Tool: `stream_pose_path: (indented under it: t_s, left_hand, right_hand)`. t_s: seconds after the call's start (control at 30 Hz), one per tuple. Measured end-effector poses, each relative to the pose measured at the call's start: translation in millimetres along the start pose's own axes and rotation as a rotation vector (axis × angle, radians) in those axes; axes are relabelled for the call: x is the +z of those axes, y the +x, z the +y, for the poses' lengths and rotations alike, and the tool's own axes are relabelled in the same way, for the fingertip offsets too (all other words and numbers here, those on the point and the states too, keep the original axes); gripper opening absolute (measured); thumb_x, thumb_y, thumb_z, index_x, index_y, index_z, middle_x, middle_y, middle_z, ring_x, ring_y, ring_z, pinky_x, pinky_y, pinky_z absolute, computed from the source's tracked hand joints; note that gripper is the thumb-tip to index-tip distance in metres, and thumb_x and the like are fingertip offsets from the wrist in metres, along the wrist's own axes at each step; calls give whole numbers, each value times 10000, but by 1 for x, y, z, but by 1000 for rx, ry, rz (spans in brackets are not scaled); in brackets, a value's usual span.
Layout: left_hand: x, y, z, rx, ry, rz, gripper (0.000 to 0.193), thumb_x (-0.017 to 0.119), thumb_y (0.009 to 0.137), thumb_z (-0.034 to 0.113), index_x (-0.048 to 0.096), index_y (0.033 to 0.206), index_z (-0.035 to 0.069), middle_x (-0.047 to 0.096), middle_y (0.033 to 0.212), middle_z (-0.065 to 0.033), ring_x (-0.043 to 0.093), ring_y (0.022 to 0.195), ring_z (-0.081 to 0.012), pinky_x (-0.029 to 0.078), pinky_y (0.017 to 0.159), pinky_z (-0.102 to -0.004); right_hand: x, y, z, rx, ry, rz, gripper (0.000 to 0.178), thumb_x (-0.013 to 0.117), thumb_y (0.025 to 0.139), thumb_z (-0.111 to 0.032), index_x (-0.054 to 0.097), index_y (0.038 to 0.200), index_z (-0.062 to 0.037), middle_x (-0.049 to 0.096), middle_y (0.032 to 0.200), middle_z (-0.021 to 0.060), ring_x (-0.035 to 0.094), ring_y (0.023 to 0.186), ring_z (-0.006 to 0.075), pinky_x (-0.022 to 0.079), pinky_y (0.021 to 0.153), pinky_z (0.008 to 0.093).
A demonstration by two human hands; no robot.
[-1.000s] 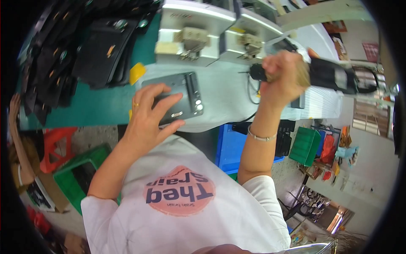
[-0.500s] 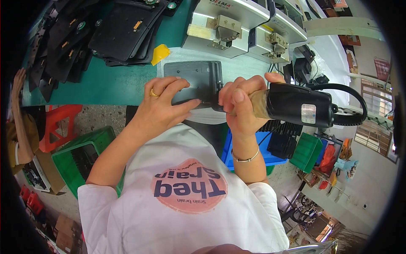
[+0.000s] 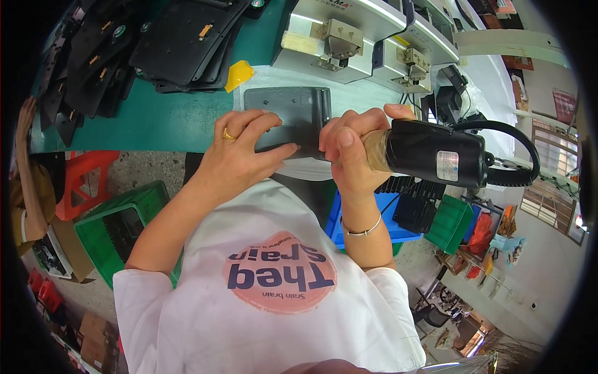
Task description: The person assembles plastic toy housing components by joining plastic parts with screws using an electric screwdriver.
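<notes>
In front of me on the white sheet (image 3: 364, 93) lies a dark grey rectangular plastic panel (image 3: 289, 112) with a raised strip along its right side. My left hand (image 3: 240, 140), with a gold ring, rests over the panel's near left part, fingers and thumb spread apart and pressed against it. My right hand (image 3: 355, 149) is wrapped round the tape-covered front of a black electric screwdriver (image 3: 433, 153). The tool lies nearly level, its corded end to the right. Its tip is hidden behind my fingers at the panel's near right corner.
Stacked black panels (image 3: 187, 47) cover the left of the green table (image 3: 162, 128), beside a yellow piece (image 3: 238, 76). Behind the work stand two metal-fronted machines (image 3: 336, 43). A blue crate (image 3: 380, 221) and a green crate (image 3: 118, 215) sit below. Another person's arm (image 3: 26, 156) is at far left.
The view has shifted slightly. My right hand and the screwdriver have moved a little left and still meet the panel's near right corner. My left hand keeps its place on the panel.
</notes>
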State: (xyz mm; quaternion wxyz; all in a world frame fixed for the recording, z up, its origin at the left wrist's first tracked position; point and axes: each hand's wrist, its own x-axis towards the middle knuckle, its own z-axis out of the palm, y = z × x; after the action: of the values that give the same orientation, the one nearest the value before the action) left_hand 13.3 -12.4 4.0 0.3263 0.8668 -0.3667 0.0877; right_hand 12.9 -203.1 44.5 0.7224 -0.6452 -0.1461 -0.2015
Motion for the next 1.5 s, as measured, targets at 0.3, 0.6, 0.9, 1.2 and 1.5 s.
stream_pose_path:
  t_s: [0.3,0.6,0.9,1.2,1.5]
  left_hand:
    - [2,-1,-1,5,-9,26,333,774,644,194,720,969,243,520,1189,-35,450,1187,-227,328,981,-440]
    - [-1,3,2,-67,-89,12,245,756,705,214,722,949,214,523,1176,-40,459,1176,-237,315,989,-446]
    - [11,4,9,-184,-133,81,153,759,732,200,688,855,142,548,1163,-40,480,1153,-270,314,958,-453]
    - [10,3,8,-184,-113,89,98,751,738,211,707,809,160,540,1129,-16,473,1149,-222,313,968,-440]
    - [13,5,8,-185,-121,118,76,742,745,220,713,786,163,551,1111,-19,485,1132,-226,311,970,-440]
  right_hand:
    - [-2,0,1,-11,-75,-73,559,653,863,7,344,1307,-134,495,696,27,476,486,132,452,469,311]
    - [6,7,-2,-70,-436,-317,771,663,819,40,176,1413,-25,546,714,53,536,554,132,455,509,246]
    - [12,-2,-9,84,70,99,793,718,798,14,199,1394,-46,586,743,42,529,583,130,491,629,278]
    - [10,0,-4,0,-332,-188,742,738,814,-8,266,1364,-166,469,664,12,472,498,134,463,493,303]
    - [11,19,-3,210,-91,-277,510,755,717,20,501,1158,49,584,733,38,504,597,98,416,571,238]
